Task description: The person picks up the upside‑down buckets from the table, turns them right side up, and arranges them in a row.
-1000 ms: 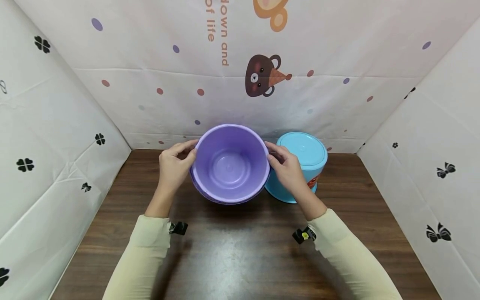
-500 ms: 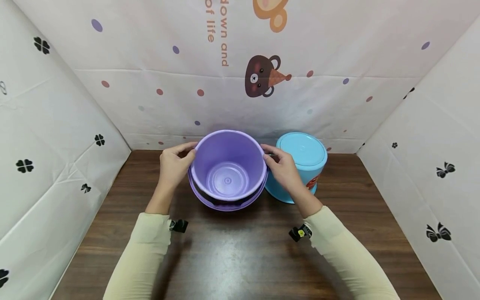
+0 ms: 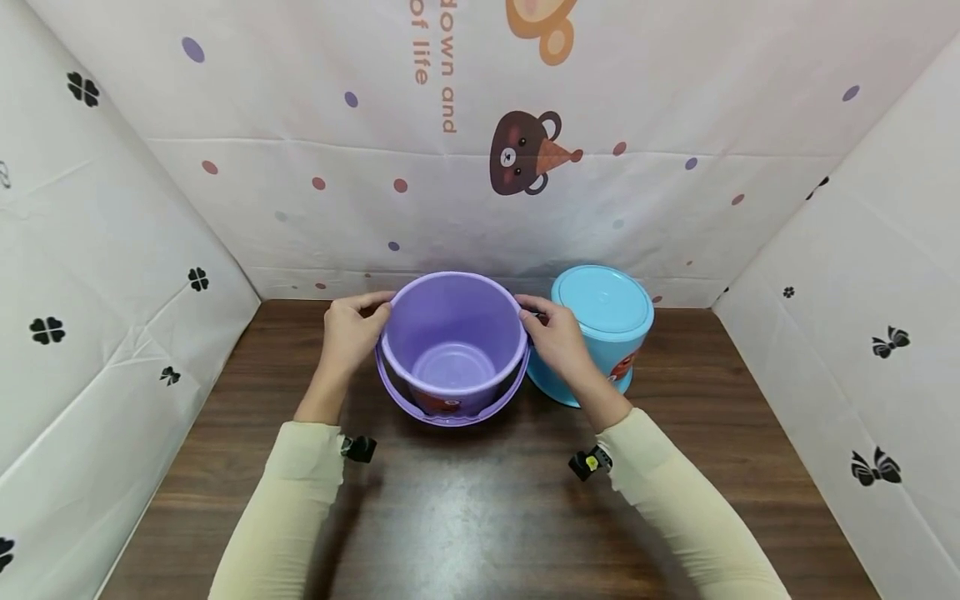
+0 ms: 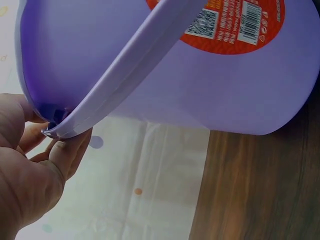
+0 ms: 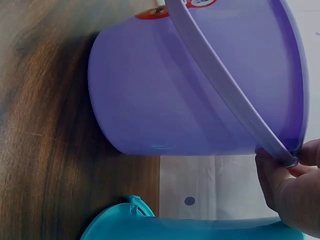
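A purple bucket (image 3: 453, 321) stands upright at the middle back of the table, its open mouth facing up. My left hand (image 3: 348, 335) pinches the left side of its rim where the handle joins. On the opposite side my right hand (image 3: 557, 335) grips the rim at the other handle joint. The purple handle (image 4: 125, 70) slants down across the bucket's front, and behind it shows an orange-red label (image 4: 235, 25). In the right wrist view the bucket's base appears to rest on the table, and my fingers are partly hidden by the handle end.
A light blue bucket (image 3: 603, 302), seemingly upside down, stands just right of the purple one, close to my right hand and forearm. White patterned cloth walls (image 3: 315, 225) border the dark wooden table (image 3: 450, 517) at the back and sides.
The purple bucket has come down and slightly toward me, between both hands. Its handle has dropped away from the rim, uncovering the label. My right hand has shifted left; the blue bucket stays put.
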The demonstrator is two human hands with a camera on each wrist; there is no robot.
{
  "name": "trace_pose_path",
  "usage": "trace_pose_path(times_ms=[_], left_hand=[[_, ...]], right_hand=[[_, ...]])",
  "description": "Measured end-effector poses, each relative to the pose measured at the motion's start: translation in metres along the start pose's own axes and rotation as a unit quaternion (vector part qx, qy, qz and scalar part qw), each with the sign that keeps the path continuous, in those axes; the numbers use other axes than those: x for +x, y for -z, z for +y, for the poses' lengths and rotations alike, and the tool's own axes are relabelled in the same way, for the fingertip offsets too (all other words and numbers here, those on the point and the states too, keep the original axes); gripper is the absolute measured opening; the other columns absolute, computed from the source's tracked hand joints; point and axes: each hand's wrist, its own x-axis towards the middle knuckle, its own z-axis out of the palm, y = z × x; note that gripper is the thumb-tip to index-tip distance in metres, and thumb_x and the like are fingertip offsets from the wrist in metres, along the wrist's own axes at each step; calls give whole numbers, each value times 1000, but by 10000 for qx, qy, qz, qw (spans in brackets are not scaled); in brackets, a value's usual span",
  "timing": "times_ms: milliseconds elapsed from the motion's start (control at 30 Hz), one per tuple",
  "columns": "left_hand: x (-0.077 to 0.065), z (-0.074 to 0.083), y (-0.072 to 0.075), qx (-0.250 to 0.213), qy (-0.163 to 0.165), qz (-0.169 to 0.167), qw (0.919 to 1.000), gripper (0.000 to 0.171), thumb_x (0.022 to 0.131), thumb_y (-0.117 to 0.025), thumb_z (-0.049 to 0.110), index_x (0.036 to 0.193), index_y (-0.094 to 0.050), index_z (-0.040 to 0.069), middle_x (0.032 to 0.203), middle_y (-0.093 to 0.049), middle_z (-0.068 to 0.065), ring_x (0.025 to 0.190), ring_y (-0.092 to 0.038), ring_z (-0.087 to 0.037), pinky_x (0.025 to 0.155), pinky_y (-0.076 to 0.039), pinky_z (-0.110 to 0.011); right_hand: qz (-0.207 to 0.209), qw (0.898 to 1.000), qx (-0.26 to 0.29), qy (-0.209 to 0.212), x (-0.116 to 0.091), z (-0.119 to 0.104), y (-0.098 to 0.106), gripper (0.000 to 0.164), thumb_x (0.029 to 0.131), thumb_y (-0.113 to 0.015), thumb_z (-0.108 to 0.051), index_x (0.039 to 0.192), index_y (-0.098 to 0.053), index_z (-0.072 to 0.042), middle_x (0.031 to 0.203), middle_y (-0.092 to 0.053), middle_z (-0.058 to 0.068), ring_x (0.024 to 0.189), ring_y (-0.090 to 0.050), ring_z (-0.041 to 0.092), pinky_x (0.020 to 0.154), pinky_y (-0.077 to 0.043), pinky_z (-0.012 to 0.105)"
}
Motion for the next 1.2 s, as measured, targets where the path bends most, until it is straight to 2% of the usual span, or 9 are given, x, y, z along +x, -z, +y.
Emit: trace_pose_path(times_ms=[167, 400, 533, 633, 733, 833, 1033, 1200], left_hand=[[1, -4, -3, 83, -13, -28, 10000, 22, 94, -68, 15, 110, -82, 10, 104, -79, -12, 93, -70, -21, 70, -48, -10], [4, -5, -7, 126, 38, -110, 9999, 23, 96, -67, 17, 113, -81, 10, 107, -78, -13, 97, -69, -21, 73, -48, -13], [0, -4, -5, 143, -103, -35, 9998, 24, 98, -66, 19, 114, -80, 9, 105, -78, -13, 93, -71, -22, 72, -49, -15], [-7, -2, -1, 228, -340, 99, 9991, 26, 97, -66, 17, 118, -77, 6, 107, -76, -15, 96, -73, -27, 79, -56, -25], [-18, 0, 2, 342, -642, 223, 9971, 32, 95, -67, 13, 123, -72, 0, 113, -72, -19, 102, -71, -33, 86, -59, -42], [-29, 5, 3, 493, -846, 240, 9949, 34, 92, -68, 10, 123, -70, -5, 115, -70, -23, 102, -69, -36, 88, -59, -49], [-47, 11, 5, 663, -615, 65, 9959, 35, 89, -70, 10, 121, -71, -5, 118, -70, -23, 101, -70, -35, 84, -59, -49], [-52, 12, 3, 521, -597, 47, 9968, 36, 89, -69, 8, 123, -70, -6, 120, -71, -23, 103, -73, -35, 84, -61, -49]], right_hand=[[31, 9999, -37, -90, 1, 2, -1, 35, 106, -57, -22, 137, -66, -11, 135, -68, 13, 117, -67, 30, 93, -58, 45], [54, 9997, -239, -45, 3, 4, 0, 36, 105, -58, -25, 138, -66, -12, 131, -69, 12, 108, -69, 28, 85, -57, 40], [-63, 9991, -396, 114, -3, 4, 1, 45, 105, -58, -27, 146, -58, -11, 138, -64, 13, 118, -65, 30, 96, -56, 45], [-163, 9969, -670, 373, -13, 4, 1, 55, 104, -59, -31, 154, -47, -11, 149, -56, 14, 133, -57, 33, 108, -51, 50], [-94, 9916, -1082, 702, -25, 5, -1, 62, 103, -60, -35, 158, -41, -12, 155, -49, 14, 138, -52, 36, 111, -47, 53], [-5, 9862, -1366, 936, -36, 5, -3, 67, 102, -61, -36, 159, -37, -10, 160, -42, 16, 144, -46, 38, 115, -42, 57], [-21, 9821, -1564, 1053, -53, 3, -8, 65, 100, -65, -31, 156, -42, -5, 161, -41, 17, 148, -41, 35, 119, -38, 55], [-63, 9805, -1681, 1012, -56, -1, -11, 61, 102, -63, -30, 154, -45, -2, 162, -39, 17, 149, -40, 37, 119, -38, 55]])
